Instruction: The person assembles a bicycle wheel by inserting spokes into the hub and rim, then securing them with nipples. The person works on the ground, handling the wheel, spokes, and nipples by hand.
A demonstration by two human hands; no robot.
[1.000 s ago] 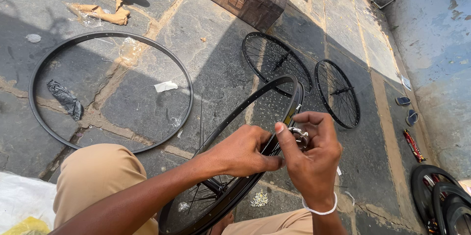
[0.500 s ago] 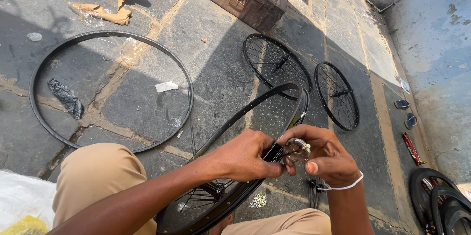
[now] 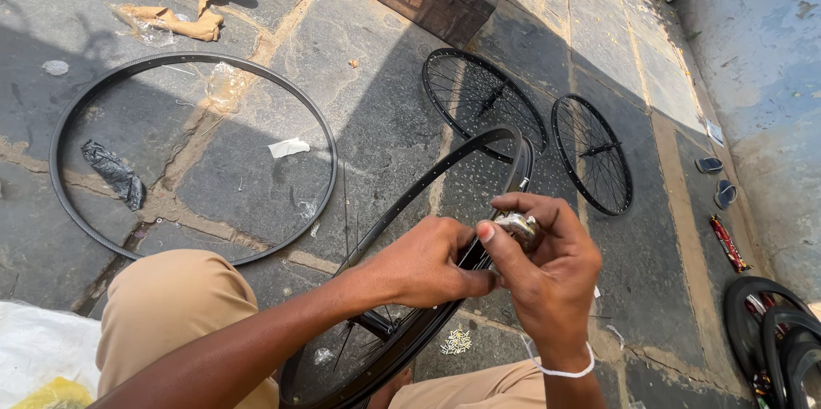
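Three spoked wheels, one bare rim

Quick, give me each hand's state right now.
Left hand: closed, gripping the black wheel rim.
Right hand: fingers closed on a small metal tool at the rim.

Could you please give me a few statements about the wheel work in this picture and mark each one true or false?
1. Both hands are at the rim of the wheel held upright. True.
2. The right hand pinches a small metal part. True.
3. Three spoked wheels lie on the pavement. False: two lie there.
4. The bare hoop on the ground has spokes. False: it has none.
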